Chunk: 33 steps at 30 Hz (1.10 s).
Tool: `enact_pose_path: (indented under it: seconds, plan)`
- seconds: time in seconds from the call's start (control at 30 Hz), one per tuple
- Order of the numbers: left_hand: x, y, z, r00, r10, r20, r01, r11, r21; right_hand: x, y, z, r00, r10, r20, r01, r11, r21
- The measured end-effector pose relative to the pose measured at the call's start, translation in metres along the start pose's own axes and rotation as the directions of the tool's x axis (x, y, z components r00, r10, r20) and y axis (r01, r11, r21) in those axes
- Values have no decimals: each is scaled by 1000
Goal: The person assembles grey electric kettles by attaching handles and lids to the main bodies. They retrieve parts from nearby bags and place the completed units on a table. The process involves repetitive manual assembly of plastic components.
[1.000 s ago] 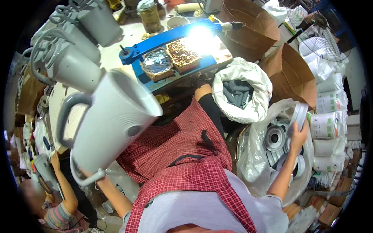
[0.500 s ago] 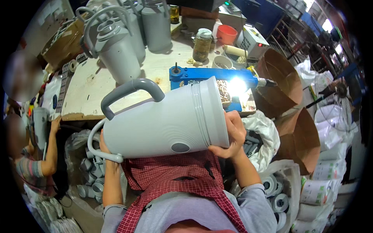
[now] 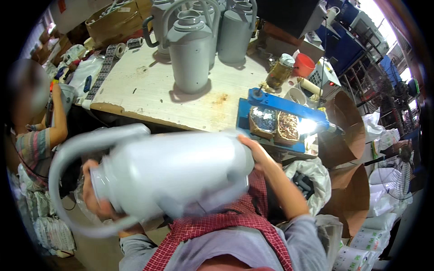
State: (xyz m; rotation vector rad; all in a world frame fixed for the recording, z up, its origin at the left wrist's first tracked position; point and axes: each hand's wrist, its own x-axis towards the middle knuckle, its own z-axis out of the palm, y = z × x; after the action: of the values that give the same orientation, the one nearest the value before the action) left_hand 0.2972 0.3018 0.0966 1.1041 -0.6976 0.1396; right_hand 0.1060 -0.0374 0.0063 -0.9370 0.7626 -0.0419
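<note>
The big grey plastic jug [image 3: 167,174], lying sideways, looks light, rigid and smooth-walled, so both hands clasp its ends: left hand [image 3: 97,198] at the neck, right hand [image 3: 253,151] at the base.

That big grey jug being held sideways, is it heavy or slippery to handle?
The grey jug is probably light for its size, since it is held sideways in the air. It looks stiff and smooth, so perhaps slippery; the left hand grips the neck end, the right hand the base.

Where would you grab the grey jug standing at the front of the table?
Grab the jug by its big loop handle, coming from its left side. It stands upright, the handle arches from neck to body on that side, and other jugs crowd close behind.
</note>
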Motion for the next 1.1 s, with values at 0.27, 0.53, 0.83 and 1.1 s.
enact_pose_path:
  seconds: [0.27,0.53,0.83,1.1]
  plan:
    - [81,-31,-112,931,-129,-342,158,986,58,45,-67,124,896,-401,191,422,903,-82]
    - [64,-100,-118,821,-335,-462,360,932,-37,72,-110,112,613,-699,368,789,526,-317]
    - [61,-94,-110,698,-530,-481,509,840,-187,73,-91,119,623,-739,256,770,523,-365]
    - [56,-113,-108,671,-512,-536,511,844,-165,59,-101,133,541,-645,540,760,650,14]
